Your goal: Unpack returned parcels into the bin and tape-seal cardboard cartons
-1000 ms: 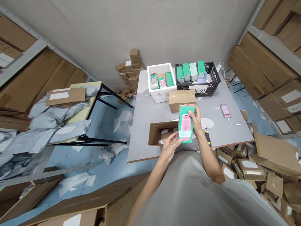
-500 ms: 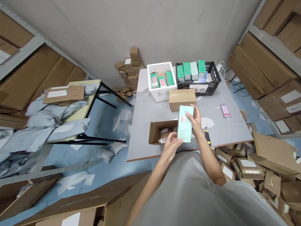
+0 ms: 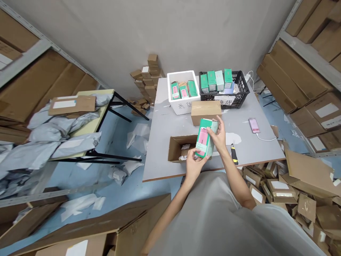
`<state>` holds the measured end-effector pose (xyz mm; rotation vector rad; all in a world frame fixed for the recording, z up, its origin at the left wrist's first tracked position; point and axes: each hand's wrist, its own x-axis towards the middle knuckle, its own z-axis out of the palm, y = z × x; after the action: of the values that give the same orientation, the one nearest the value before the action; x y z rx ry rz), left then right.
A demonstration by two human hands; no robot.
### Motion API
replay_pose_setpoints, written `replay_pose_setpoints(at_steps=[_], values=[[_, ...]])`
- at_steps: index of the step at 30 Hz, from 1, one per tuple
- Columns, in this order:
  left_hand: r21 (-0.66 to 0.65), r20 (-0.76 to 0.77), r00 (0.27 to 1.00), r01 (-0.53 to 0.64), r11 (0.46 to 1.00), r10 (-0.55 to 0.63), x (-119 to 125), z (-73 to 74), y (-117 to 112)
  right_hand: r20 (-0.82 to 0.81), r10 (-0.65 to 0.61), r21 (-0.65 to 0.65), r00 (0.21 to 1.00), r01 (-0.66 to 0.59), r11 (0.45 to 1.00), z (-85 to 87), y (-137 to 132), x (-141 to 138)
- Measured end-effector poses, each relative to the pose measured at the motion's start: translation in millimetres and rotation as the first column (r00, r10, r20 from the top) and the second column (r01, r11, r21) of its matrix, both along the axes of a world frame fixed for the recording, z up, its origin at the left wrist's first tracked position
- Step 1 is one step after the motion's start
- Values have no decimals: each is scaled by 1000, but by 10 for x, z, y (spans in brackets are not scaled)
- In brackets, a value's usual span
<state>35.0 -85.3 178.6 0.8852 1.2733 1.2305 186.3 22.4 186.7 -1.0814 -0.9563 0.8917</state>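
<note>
Between my two hands is a green product box [image 3: 203, 140] with a pink item pictured on its front, held tilted above the table's near edge. My left hand [image 3: 193, 163] grips its lower end, and my right hand [image 3: 218, 135] clasps the upper right side. Just left of it stands an open cardboard carton [image 3: 176, 151] with crumpled white paper inside; the box hides its right part. Behind the green box sits a closed brown carton [image 3: 205, 111]. A yellow and black box cutter [image 3: 234, 153] lies to the right of my right hand.
On the grey table [image 3: 160, 142], a white foam bin [image 3: 183, 105] and a black crate [image 3: 241, 94] hold several green boxes. A phone [image 3: 254, 125] with a cable lies at right. Grey parcels [image 3: 45, 131] cover the left table. Opened cartons [image 3: 282, 190] heap at lower right.
My hands have turned the green box: its pale, printed side faced up before, and now its green front with the pink picture shows. My hands stay at about the same place.
</note>
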Motion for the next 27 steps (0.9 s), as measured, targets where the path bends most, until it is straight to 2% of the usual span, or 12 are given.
replay_pose_setpoints(at_steps=[3,5,7,10,13,15,17,19,22,24,27], values=[[2,83,996,-17,1000,16,4,15,-44,8,-22,19,1000,22,1000,-54,39,56],[-77,217,973,-57,995,73,-9,21,-48,-17,-58,31,998,58,998,-73,51,103],[-213,370,915,-86,973,162,-28,29,-17,-11,-105,55,994,105,993,-53,31,125],[-427,527,798,-49,903,292,-44,45,90,130,-169,158,977,147,976,76,-86,80],[-548,589,730,43,836,348,-45,68,244,365,-206,316,908,87,945,277,-307,-26],[-557,609,710,66,828,353,-56,86,365,495,-224,412,839,0,911,379,-488,-83],[-518,622,705,45,854,340,-84,108,500,581,-254,496,773,-89,864,405,-671,-104],[-469,632,712,38,882,305,-122,137,637,645,-300,568,703,-178,804,346,-840,-91],[-442,620,748,84,893,237,-162,178,794,714,-382,620,587,-279,733,172,-1045,-54],[-435,600,773,99,895,207,-163,188,830,727,-430,638,536,-295,711,78,-1128,-42],[-405,578,788,52,913,212,-143,155,767,694,-480,670,537,-237,703,80,-1133,-37]])
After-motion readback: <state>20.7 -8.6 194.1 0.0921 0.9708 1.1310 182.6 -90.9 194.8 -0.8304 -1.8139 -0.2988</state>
